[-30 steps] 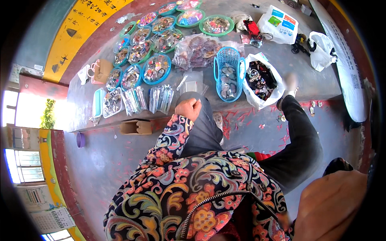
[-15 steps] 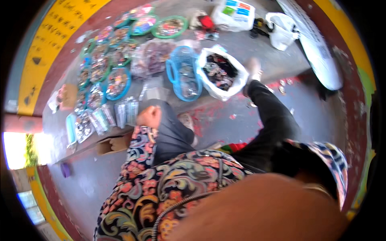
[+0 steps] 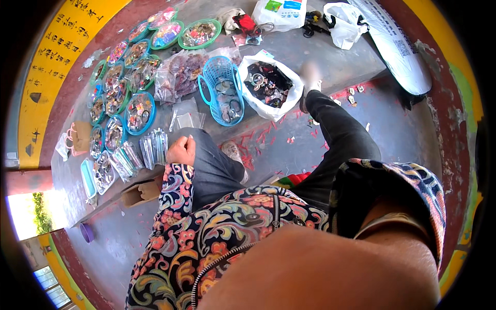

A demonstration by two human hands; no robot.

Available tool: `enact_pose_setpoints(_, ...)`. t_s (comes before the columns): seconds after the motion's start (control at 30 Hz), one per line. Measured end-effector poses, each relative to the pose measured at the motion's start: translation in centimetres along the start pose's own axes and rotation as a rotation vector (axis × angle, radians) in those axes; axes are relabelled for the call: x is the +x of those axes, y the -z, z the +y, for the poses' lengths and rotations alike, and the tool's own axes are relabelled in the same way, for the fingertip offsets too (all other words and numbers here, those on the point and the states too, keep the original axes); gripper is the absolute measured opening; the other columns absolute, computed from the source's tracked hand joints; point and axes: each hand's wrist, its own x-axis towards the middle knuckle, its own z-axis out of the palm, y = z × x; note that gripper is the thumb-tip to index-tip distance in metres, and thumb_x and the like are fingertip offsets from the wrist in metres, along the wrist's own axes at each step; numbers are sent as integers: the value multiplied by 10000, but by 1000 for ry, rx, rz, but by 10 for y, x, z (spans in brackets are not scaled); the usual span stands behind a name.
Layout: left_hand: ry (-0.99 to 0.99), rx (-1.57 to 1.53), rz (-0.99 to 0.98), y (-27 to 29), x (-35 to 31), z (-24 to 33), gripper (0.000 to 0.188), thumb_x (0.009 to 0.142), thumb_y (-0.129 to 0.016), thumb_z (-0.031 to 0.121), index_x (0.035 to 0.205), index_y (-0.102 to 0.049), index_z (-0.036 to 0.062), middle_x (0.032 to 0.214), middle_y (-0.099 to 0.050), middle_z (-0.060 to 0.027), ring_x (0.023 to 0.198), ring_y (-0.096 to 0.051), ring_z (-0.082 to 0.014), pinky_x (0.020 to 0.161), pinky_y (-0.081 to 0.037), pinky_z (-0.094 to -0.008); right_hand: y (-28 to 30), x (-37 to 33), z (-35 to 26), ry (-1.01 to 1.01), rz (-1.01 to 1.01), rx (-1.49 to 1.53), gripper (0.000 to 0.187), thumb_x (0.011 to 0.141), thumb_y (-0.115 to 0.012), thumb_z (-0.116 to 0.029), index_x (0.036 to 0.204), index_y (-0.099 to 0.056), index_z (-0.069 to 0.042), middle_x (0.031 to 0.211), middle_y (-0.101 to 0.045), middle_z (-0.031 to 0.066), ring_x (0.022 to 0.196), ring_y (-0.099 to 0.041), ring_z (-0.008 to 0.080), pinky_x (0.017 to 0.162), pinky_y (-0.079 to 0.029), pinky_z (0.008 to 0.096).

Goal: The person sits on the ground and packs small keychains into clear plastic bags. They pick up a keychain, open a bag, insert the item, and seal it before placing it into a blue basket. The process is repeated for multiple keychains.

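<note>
In the head view, with clock directions taken from the left hand (image 3: 181,151), that hand is curled into a loose fist at the left knee (image 3: 205,157); nothing shows in it. The right hand (image 3: 320,274) looms large at the lower edge, at about 4 o'clock, a bangle (image 3: 395,221) at its wrist. Its fingers are out of sight, so I cannot tell whether it is clenched, slack or holding something.

Nearest the left hand, on the grey ledge (image 3: 351,64), lie the pen packs (image 3: 154,147), just beside it at 9 o'clock. A clear bag (image 3: 187,118) lies at 12, near the knee, with a heap of filled packs (image 3: 191,75) beyond it, also at 12.

The blue basket (image 3: 217,66) stands at 1 o'clock, clear packs inside. Close beside it at 2 is a white bag (image 3: 295,95), open and full of small dark things, with the right shoe (image 3: 311,77) just past it.

A blue tray (image 3: 153,114) of small goods sits between 10 and 11, other round trays near it; a green tray (image 3: 201,47) is far off at 12. Between 7 and 8 stands a box (image 3: 135,197), with a purple bucket (image 3: 87,233) at 8.
</note>
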Motion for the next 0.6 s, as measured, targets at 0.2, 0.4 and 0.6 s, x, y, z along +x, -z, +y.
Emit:
enact_pose_setpoints(0.2, 13, -29, -34, -5, 0, -7, 330, 812, -537, 237, 565, -438, 42, 541, -491, -163, 508, -496, -346, 472, -366, -429, 3, -10, -4, -32, 6, 8, 324, 696, -670, -145, 482, -441, -61, 418, -409, 33, 302, -330, 155, 310, -173, 295)
enact_pose_setpoints(0.4, 26, -10, -45, -5, -6, -11, 331, 811, -541, 228, 561, -433, 40, 538, -491, -166, 502, -495, -350, 469, -364, -439, -5, -2, 7, 1, 32, -14, 328, 692, -675, -149, 481, -439, -62, 420, -407, 32, 304, -326, 155, 313, -171, 297)
enact_pose_setpoints(0.6, -6, -35, -32, -6, 0, -11, 329, 812, -540, 232, 561, -441, 44, 542, -499, -161, 507, -502, -348, 465, -366, -431, -9, 0, 7, 4, 16, -23, 332, 688, -680, -153, 479, -438, -63, 421, -406, 32, 306, -322, 155, 317, -170, 299)
